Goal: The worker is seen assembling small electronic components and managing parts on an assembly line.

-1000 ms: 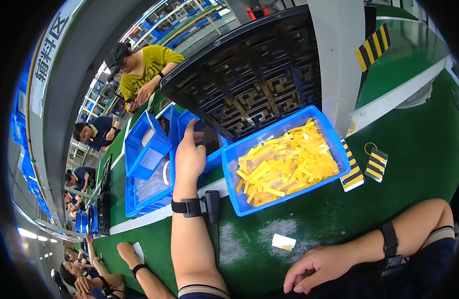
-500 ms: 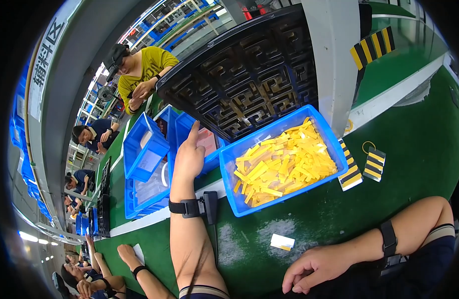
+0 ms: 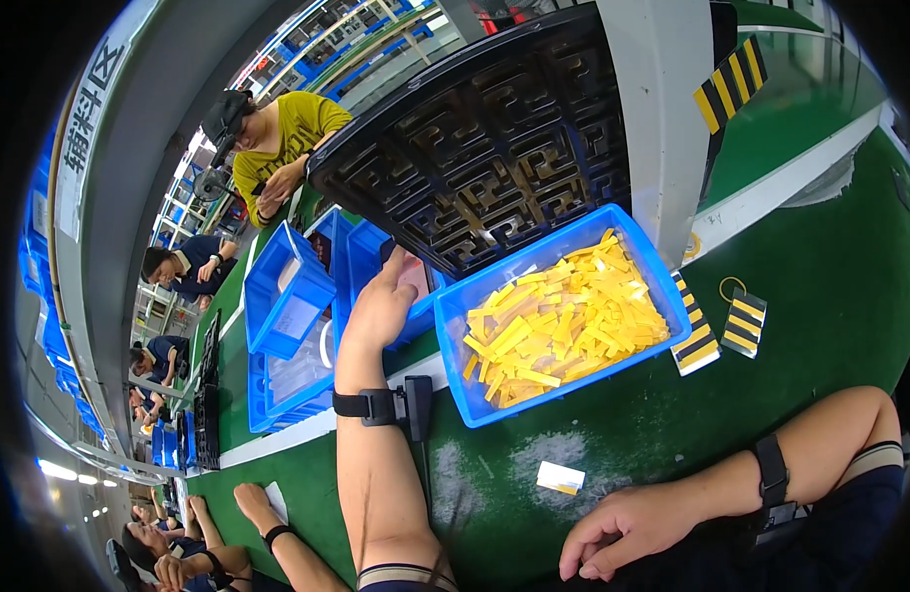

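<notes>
My left hand point(image 3: 378, 308) reaches over a blue bin point(image 3: 364, 255) behind the table's white edging. Its fingers stretch down toward a pinkish pile point(image 3: 413, 276) in that bin, the thumb standing apart. A small dark patch shows at the fingertips; I cannot make out what it is. Close to this hand, a blue tray point(image 3: 453, 380) holds a heap of small yellow strips point(image 3: 564, 326). My right hand point(image 3: 628, 533) rests at the near table edge with loosely bent fingers and nothing visible in it. Beyond its fingertips lies a small white-and-yellow piece point(image 3: 560, 478).
A black patterned plastic panel point(image 3: 504, 148) leans behind the tray against a grey post point(image 3: 662, 118). Blue bins point(image 3: 287, 296) stack at the left. Striped tags point(image 3: 743, 323) lie on the right. A co-worker's arm point(image 3: 277, 533) rests at the lower left; other people sit beyond.
My left hand has dipped its fingers down into the blue bin; the index finger no longer points up. My right hand has stayed in place.
</notes>
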Tool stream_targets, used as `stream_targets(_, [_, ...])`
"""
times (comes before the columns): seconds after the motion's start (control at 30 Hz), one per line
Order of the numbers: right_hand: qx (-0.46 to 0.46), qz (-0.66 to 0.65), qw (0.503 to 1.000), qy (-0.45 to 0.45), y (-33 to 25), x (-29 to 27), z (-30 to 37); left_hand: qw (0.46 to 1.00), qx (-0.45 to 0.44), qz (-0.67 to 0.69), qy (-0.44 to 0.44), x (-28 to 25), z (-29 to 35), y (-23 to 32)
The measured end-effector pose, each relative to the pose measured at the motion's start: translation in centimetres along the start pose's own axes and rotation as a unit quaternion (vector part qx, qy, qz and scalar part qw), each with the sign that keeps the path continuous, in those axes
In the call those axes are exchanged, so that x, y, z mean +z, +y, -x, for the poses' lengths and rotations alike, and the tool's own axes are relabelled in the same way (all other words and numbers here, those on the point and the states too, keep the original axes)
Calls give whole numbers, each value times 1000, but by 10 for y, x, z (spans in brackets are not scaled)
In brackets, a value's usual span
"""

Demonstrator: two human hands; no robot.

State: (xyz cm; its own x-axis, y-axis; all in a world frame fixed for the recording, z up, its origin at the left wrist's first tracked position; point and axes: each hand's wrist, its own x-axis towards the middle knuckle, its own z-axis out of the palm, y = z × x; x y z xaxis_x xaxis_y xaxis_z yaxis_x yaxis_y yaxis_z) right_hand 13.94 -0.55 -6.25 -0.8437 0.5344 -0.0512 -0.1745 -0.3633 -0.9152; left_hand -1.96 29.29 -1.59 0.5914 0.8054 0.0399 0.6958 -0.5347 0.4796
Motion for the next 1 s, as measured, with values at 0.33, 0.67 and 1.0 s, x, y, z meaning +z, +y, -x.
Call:
stream_targets(0.33, [-13, -11, 1000, -2, 3, 0, 0, 1000, -10, -3, -1, -1, 1, 2])
stream_targets(0.67, [-13, -13, 1000, 6, 4, 1, 0, 999, -1, -28, 31, 1, 2, 3])
stream_targets(1.0, [23, 6, 1000, -8, -1, -1, 1, 998, -11, -51, 46, 2, 5, 7])
